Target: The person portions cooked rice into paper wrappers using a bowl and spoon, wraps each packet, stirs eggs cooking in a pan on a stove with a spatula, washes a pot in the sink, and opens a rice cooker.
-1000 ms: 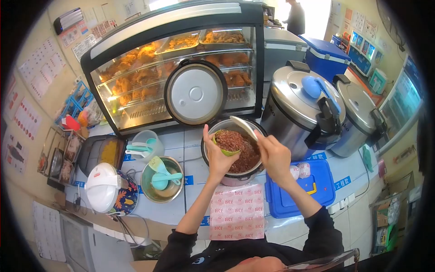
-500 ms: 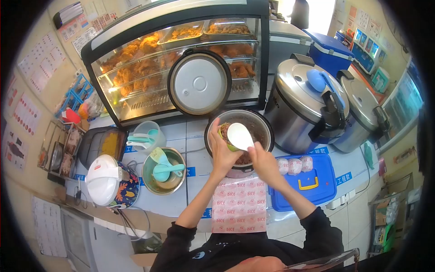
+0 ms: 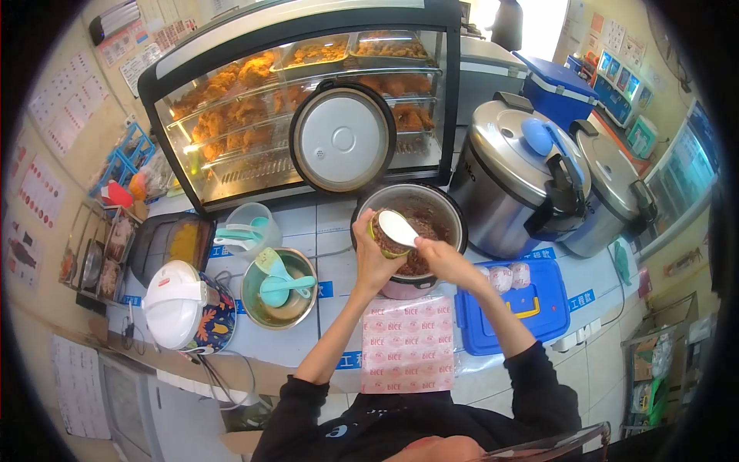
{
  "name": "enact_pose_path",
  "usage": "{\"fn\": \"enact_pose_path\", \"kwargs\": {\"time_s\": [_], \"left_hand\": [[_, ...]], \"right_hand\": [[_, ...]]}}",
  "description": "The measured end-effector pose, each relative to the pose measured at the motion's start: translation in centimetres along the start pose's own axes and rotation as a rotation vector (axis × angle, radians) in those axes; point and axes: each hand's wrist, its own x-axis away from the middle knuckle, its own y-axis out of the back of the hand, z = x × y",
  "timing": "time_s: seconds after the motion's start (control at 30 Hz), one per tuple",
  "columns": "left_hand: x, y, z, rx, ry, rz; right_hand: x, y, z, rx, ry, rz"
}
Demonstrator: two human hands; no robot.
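My left hand (image 3: 369, 254) is wrapped round a small green-rimmed cup (image 3: 372, 232) filled with dark reddish-brown rice. My right hand (image 3: 445, 262) grips a white rice paddle (image 3: 397, 229), whose blade lies over the mouth of the cup. Both hands are above the front left of an open rice cooker (image 3: 459, 219). Dark cooked rice (image 3: 422, 217) shows inside it, partly hidden by my hands. Its round lid (image 3: 344, 138) stands raised behind. In front of the cooker lies pink-and-white printed wrapping paper (image 3: 408, 346).
Left are a metal bowl (image 3: 250, 312) with turquoise scoops (image 3: 275, 286), a clear jug (image 3: 245, 225) and a white-lidded container (image 3: 173, 296). Right are a blue case (image 3: 504, 335), wrapped rolls (image 3: 520, 275) and large steel pots (image 3: 493, 200). A food display case (image 3: 452, 92) stands behind.
The paddle blade has shifted slightly left over the cup and lies flatter. The cup is turned so more of its rice shows, and my right hand has moved a little lower.
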Motion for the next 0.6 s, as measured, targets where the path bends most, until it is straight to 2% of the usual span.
{"fn": "enact_pose_path", "kwargs": {"time_s": [0.03, 0.07, 0.13, 0.2, 0.23, 0.27, 0.33, 0.37, 0.4, 0.43, 0.47, 0.53, 0.6], "left_hand": [[0.1, 0.1, -0.2, 0.057, 0.068, -0.009], [0.0, 0.1, -0.4, 0.116, 0.135, -0.024], [-0.6, 0.6, -0.5, 0.133, 0.122, -0.026], [-0.8, 1.3, -0.6, 0.344, 0.177, -0.032], [-0.6, 1.7, -0.7, 0.335, 0.182, -0.031], [-0.6, 2.1, -0.7, 0.333, 0.192, -0.040], [-0.7, 2.6, -0.7, 0.336, 0.212, -0.053], [-0.7, 2.7, -0.7, 0.321, 0.171, -0.016], [-0.6, 2.7, -0.5, 0.306, 0.137, 0.027], [0.0, 2.6, 0.3, 0.268, 0.096, 0.023], [0.4, 3.2, -0.7, 0.398, 0.147, -0.015], [2.2, 5.1, -2.0, 0.363, 0.242, -0.025], [5.8, 6.4, -3.2, 0.390, 0.341, -0.003]], "right_hand": [[0.0, 1.0, 1.7, -0.004, -0.141, 0.064], [-0.5, 0.1, 0.1, -0.030, 0.024, -0.138], [-0.2, -0.8, 0.0, 0.040, 0.095, -0.220], [-0.1, 0.8, 0.4, 0.048, 0.028, -0.144], [-0.1, 1.5, 0.4, 0.052, -0.040, -0.074], [-0.2, 1.7, 0.1, 0.056, 0.002, -0.271], [-0.4, 2.0, 0.4, -0.110, -0.076, -0.365], [-0.8, 0.9, -1.8, 0.225, 0.234, -0.224], [0.2, -0.2, 1.0, -0.021, -0.038, -0.053], [0.3, 0.6, 1.2, 0.133, -0.025, -0.064], [-0.4, 1.8, 1.2, 0.284, -0.018, -0.066], [-1.6, 3.4, 1.7, 0.362, -0.119, -0.258], [-1.6, 3.3, 1.8, 0.576, -0.166, -0.306]]}}
